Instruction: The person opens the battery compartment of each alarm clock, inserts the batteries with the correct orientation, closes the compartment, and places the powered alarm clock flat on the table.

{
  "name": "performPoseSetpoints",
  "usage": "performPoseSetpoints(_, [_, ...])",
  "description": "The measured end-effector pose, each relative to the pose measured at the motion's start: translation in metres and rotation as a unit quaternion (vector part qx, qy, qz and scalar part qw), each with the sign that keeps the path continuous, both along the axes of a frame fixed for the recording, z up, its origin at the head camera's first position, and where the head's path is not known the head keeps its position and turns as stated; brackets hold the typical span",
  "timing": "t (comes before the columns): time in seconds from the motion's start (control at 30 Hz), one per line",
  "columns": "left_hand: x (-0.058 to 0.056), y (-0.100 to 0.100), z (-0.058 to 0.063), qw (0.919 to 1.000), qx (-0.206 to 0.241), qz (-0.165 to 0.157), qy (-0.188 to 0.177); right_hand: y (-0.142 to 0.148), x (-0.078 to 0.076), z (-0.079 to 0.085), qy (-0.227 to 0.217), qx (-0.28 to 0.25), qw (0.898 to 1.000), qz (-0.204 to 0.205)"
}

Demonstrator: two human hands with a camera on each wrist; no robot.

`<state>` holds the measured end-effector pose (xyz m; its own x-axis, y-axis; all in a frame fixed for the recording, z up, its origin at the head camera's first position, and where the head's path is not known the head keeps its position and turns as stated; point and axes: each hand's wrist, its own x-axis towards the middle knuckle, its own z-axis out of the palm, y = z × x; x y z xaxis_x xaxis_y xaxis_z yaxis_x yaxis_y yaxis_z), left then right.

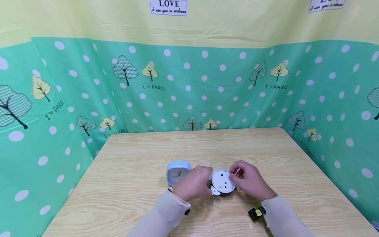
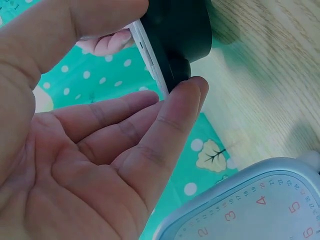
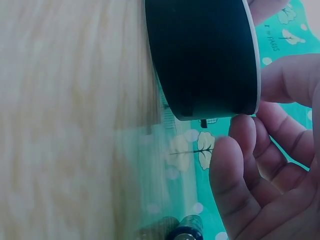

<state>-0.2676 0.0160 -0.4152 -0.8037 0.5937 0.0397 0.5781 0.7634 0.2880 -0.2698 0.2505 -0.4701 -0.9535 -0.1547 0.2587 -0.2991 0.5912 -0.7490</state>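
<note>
A round alarm clock (image 1: pixel 221 181) with a black body (image 3: pixel 202 60) lies back side up on the table. Its white back carries dark knobs and a ring of small holes, and a white ear-shaped piece sticks out at the lower left. With thumb and fingertips my left hand (image 1: pixel 193 182) grips its left edge. My right hand (image 1: pixel 250 179) pinches the edge opposite; in the right wrist view its thumb (image 3: pixel 285 77) lies on the white rim and a fingertip sits just beneath. Behind the left hand stands a light blue alarm clock (image 1: pixel 178 164), partly covered by it.
A cylindrical battery (image 3: pixel 186 231) shows at the bottom of the right wrist view. The wooden table (image 1: pixel 118 184) carries the clocks. Beyond its far and side edges hangs a green and yellow printed curtain (image 1: pixel 204 85). A black wrist camera (image 1: pixel 255 214) hangs under the right sleeve.
</note>
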Motion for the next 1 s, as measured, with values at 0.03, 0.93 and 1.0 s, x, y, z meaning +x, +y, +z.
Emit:
performPoseSetpoints(0.03, [0.0, -0.001, -0.001, 1.0, -0.004, -0.001, 0.001, -0.001, 0.0, 0.001, -0.001, 0.001, 1.0, 0.002])
performPoseSetpoints(0.93, [0.011, 0.009, -0.006, 0.9938, -0.056, -0.007, 0.095, -0.004, 0.001, 0.0, -0.016, 0.03, 0.999, -0.006])
performPoseSetpoints(1.0, [0.01, 0.011, -0.009, 0.9932, -0.055, -0.004, 0.102, -0.004, 0.002, 0.0, -0.009, 0.039, 0.999, -0.005])
